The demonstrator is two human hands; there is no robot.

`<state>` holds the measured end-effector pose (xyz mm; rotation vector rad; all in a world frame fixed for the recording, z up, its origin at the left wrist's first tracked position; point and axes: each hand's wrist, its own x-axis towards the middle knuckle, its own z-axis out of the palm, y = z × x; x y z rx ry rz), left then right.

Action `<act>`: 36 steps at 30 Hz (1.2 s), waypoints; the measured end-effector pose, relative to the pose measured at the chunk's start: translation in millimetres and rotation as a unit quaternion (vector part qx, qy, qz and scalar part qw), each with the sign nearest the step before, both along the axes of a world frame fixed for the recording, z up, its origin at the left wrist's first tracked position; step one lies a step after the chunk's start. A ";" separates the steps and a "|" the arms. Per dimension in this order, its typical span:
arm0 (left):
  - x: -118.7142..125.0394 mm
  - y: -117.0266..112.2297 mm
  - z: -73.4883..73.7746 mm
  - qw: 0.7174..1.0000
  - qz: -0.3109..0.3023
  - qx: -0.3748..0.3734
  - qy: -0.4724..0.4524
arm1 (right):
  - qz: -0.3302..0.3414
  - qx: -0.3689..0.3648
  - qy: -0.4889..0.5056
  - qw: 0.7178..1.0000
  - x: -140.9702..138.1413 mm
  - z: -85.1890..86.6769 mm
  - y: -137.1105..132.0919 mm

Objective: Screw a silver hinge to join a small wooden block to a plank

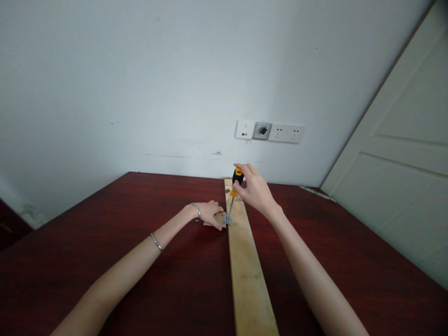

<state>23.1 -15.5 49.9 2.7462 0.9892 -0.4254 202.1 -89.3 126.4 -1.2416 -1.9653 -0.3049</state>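
Observation:
My right hand [257,189] is closed around the black and yellow handle of a screwdriver [234,190], held nearly upright. Its shaft points down to a small metal hinge [227,218] at the left edge of a long pale wooden board [247,266]. To the left of the board, my left hand [210,214] grips a small flat piece of wood [219,220], thumb on the near side and fingers over the far side. The hinge spans the seam between this piece and the board. The screwdriver's tip is too small to make out against the metal.
The dark red wooden table [157,196] stands against a white wall [168,84]. Several sockets [285,133] and a grey-framed outlet [262,131] are on the wall. A thin pale strip [317,193] lies at the back right edge, beside a white panelled door [395,182].

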 end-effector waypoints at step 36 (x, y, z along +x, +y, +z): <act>-1.3 1.1 -0.8 1.000 -0.002 -0.009 -0.013 | -0.013 -0.003 0.000 1.000 3.5 -0.8 0.2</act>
